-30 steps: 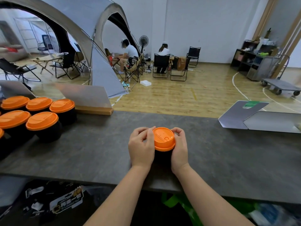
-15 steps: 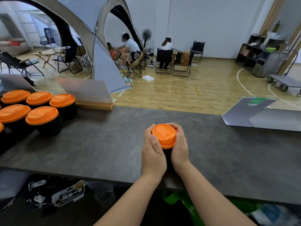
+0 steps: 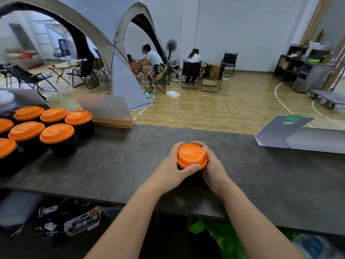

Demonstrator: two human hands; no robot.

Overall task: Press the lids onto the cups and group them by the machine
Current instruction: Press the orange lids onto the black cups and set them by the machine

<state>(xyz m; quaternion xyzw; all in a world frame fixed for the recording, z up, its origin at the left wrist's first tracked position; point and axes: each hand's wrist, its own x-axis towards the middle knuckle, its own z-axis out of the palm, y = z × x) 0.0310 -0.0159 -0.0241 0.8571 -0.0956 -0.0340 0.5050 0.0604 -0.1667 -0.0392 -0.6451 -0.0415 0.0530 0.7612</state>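
Observation:
A black cup with an orange lid [image 3: 192,155] stands on the dark counter [image 3: 115,165], near its middle. My left hand [image 3: 174,168] wraps the cup's left side, thumb lying along the lid's near rim. My right hand [image 3: 212,168] clasps its right side, fingers curled round the far rim. The cup's black body is almost wholly hidden by both hands. Several more black cups with orange lids [image 3: 57,133] stand grouped at the counter's left end. No machine is visible.
An upright sign panel on a wooden base [image 3: 104,111] stands behind the grouped cups. Grey folded panels [image 3: 298,135] lie at the counter's right. Bags and packets [image 3: 78,221] sit below the near edge. People sit on chairs far behind.
My hands have shifted round the lid: the left thumb now lies on its near rim, and the right fingers curl over the far rim. The cup stays in place.

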